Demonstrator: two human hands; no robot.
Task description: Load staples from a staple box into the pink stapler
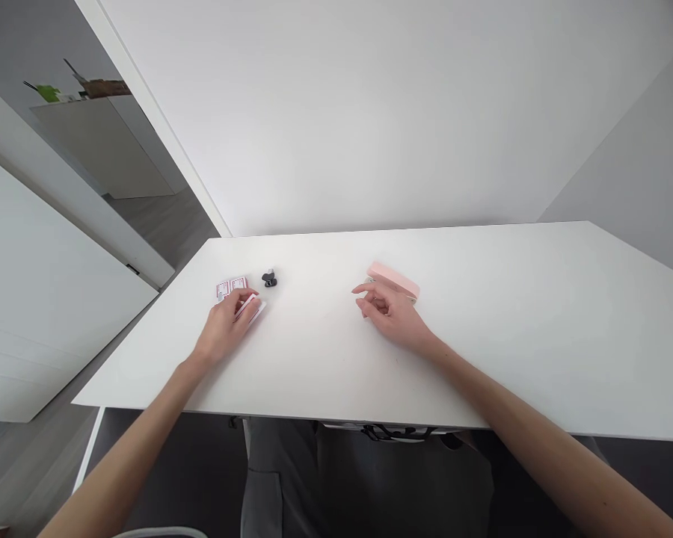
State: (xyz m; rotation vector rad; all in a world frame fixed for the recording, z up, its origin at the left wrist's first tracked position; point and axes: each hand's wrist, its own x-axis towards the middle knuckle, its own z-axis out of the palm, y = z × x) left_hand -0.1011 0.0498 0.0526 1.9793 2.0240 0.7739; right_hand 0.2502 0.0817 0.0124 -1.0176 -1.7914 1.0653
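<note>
My left hand (228,323) is closed on a small white card with a red edge (254,308), at the left part of the white table (314,359). Just behind its fingers lie more small white cards with red borders (232,285). To the right of these sits a little black clip-like object with a clear part (270,279), too small to make out exactly. My right hand (392,314) rests in front of a pink stapler (392,278) and partly hides it. Its index finger and thumb are apart, its other fingers curl, and nothing shows in its grasp.
Along the table's back edge stands a white wall (398,119). A door (50,291) and an opening to another room are at the left, with a cabinet (101,142) beyond. My legs (283,478) are under the front edge.
</note>
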